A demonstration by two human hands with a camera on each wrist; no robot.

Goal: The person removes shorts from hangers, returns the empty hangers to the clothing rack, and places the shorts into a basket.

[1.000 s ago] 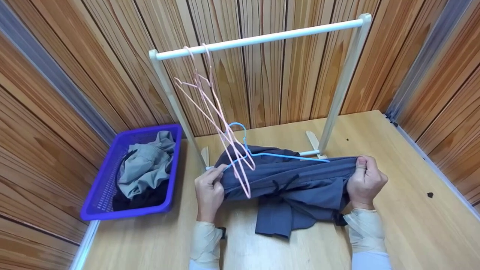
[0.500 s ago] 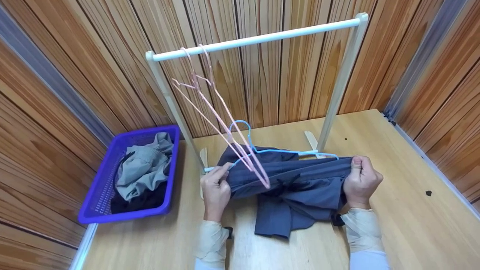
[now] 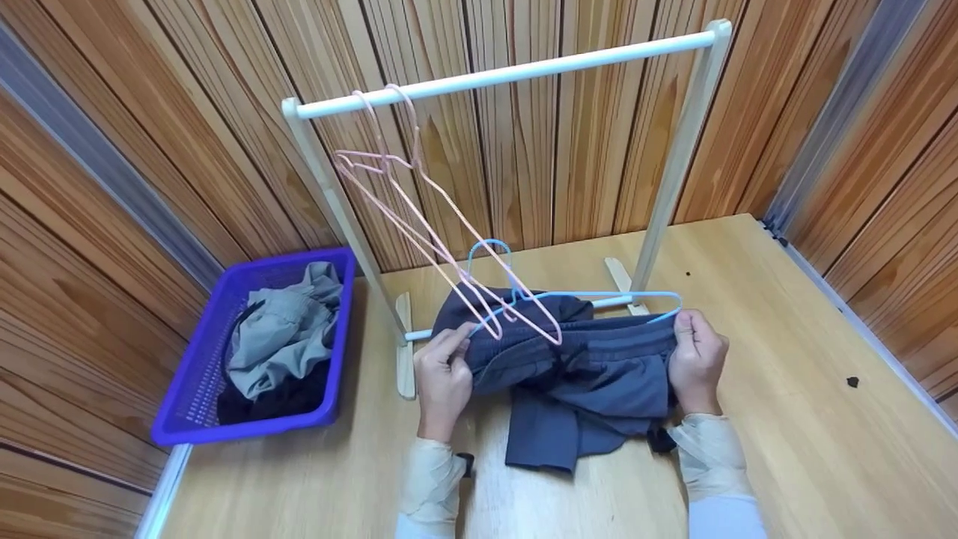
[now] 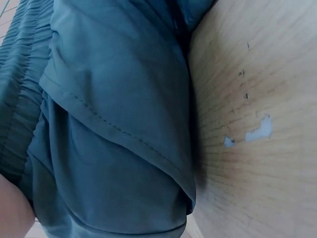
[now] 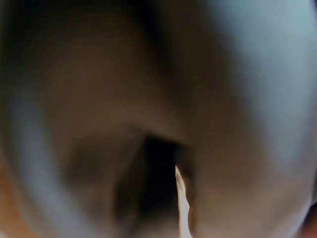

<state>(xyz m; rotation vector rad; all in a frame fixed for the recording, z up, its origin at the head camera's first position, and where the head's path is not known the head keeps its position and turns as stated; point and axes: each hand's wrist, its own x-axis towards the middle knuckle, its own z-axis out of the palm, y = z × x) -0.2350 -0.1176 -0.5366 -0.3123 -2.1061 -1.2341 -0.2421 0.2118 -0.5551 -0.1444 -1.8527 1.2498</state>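
Dark grey drawstring shorts (image 3: pixel 614 385) hang between the two hands, their elastic waistband spread sideways. My left hand (image 3: pixel 445 374) grips the waistband's left end, its fingertips at the left end of a blue hanger (image 3: pixel 599 293). At the other end, my right hand (image 3: pixel 697 359) pinches the waistband with the thumb on top. The hanger lies along the waistband's top, its hook up and its rounded right end just above the right thumb; part of its lower run is hidden in the cloth. The left wrist view shows gathered waistband and shorts fabric (image 4: pixel 119 114) close up. The right wrist view is dark and blurred.
Two pink hangers (image 3: pixel 449 202) hang from the white rail (image 3: pixel 509 73) of a small rack, their lower ends in front of the shorts. A purple basket (image 3: pixel 243 434) at the left holds grey and black clothes. Wood-patterned walls surround the table (image 3: pixel 793 457).
The left hand has moved right and the right hand left, slackening the waistband. The blue hanger has shifted right, its right end now rising above the waistband. The pink hangers have swung right.
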